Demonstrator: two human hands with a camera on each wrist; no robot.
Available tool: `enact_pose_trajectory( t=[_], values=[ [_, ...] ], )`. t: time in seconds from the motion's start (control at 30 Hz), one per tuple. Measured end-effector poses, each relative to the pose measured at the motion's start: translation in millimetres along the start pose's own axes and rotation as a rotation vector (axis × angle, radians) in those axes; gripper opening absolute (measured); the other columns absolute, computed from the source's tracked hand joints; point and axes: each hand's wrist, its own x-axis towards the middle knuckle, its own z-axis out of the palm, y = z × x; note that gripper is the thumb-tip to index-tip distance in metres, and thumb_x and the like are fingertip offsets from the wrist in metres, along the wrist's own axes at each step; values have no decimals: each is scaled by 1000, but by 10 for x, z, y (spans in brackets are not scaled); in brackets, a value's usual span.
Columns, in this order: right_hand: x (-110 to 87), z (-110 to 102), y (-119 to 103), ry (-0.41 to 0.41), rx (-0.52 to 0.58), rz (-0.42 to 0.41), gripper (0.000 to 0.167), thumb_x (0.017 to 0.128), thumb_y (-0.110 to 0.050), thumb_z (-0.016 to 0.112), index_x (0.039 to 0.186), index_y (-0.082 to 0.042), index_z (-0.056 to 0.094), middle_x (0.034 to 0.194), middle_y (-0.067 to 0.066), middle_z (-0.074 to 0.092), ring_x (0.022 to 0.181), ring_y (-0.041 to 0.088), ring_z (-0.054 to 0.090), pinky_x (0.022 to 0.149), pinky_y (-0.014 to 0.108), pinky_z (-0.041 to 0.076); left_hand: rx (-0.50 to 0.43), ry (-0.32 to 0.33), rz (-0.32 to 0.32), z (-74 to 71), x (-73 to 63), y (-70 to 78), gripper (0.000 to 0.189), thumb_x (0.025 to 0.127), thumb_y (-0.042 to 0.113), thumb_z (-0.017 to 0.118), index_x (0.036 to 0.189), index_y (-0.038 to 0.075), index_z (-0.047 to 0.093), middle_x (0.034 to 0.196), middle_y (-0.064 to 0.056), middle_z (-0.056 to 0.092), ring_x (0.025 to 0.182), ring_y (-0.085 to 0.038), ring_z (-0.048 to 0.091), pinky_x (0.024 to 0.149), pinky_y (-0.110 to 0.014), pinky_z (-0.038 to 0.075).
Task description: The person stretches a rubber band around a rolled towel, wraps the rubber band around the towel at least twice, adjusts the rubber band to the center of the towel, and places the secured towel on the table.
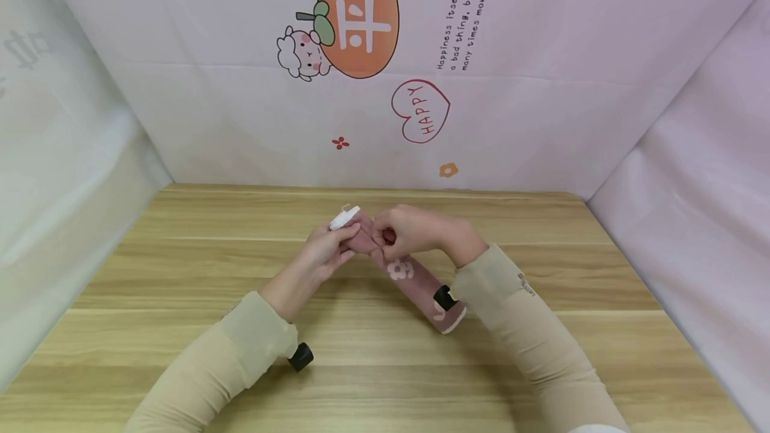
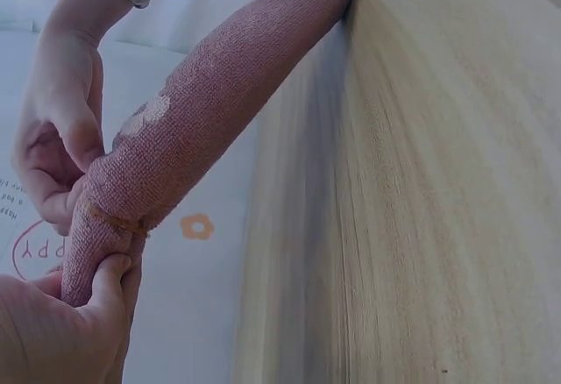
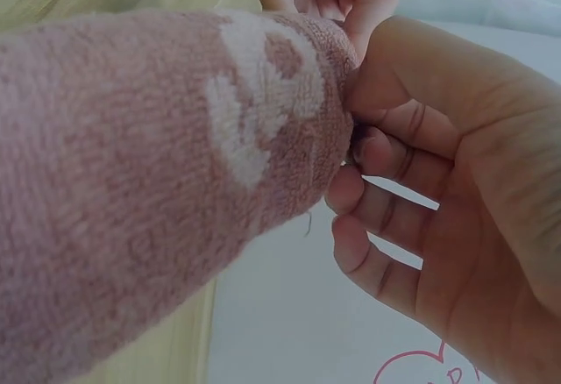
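Observation:
A rolled pink towel (image 1: pixel 421 289) with white flower patterns slants across the table, bent near its upper part. A thin brown band (image 2: pixel 118 222) circles it at the bend. My left hand (image 1: pixel 321 249) grips the towel's upper end, thumb on top, just below a white end piece (image 1: pixel 345 218). At the bend, my right hand (image 1: pixel 409 229) has its fingers curled and pinches at the band; its fingertips (image 3: pixel 351 191) lie against the towel, partly hiding what they hold. In the left wrist view, the towel's far end leans toward the tabletop.
A wood-grain table (image 1: pixel 361 386) lies under both arms. Behind it rises a white printed backdrop (image 1: pixel 240 139), with white cloth (image 1: pixel 698 172) at the sides. Black wrist-worn pieces (image 1: pixel 301 357) hang by both sleeves.

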Motion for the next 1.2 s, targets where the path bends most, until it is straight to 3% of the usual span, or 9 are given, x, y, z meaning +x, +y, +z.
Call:
enact_pose_trajectory(
  t=[0.37,0.47,0.67,0.8,0.97,1.13,1.2],
  values=[
    [-59,43,73,52,2,-75,19,80,3,68,74,-13,59,73,-4,49,64,8,44,58,23,37,-14,11,-2,-23,2,6,35,105,3,56,139,-5,48,98,-3,67,87,-10,68,79,-24,57],
    [-81,53,99,58,17,-75,19,80,3,66,75,-14,59,72,-4,49,64,7,44,58,23,37,-19,23,-1,-18,2,13,37,105,2,56,140,-6,48,98,-3,68,86,-10,68,84,-26,57],
    [-122,66,104,66,27,-64,18,79,4,65,77,-14,61,73,-5,50,65,8,45,59,23,38,-10,38,0,-28,0,26,42,105,2,55,144,-7,45,104,-6,67,90,-12,68,103,-37,50],
    [-120,80,114,85,31,-77,18,79,4,64,77,-14,61,72,-6,50,65,7,46,59,23,38,-24,37,-4,-40,3,34,41,105,3,56,144,-7,45,101,-5,68,90,-12,68,106,-39,47],
    [-98,124,138,154,16,-107,19,80,6,64,78,-13,61,69,-6,49,64,7,46,57,23,39,-70,21,-7,-28,-3,41,37,104,3,55,140,-4,49,98,-3,68,88,-13,67,93,-31,55],
    [-72,192,131,204,-55,-127,18,80,5,69,80,-12,64,73,-7,53,68,6,49,59,21,42,-74,36,-16,31,-9,27,10,99,4,64,107,11,67,89,1,69,79,-14,63,74,-27,51],
    [-62,222,118,218,-83,-145,18,81,5,69,82,-12,65,75,-7,54,69,6,49,60,21,43,-52,62,-7,61,-11,13,11,96,5,69,95,15,70,85,3,69,76,-14,62,70,-28,48]
  ],
)
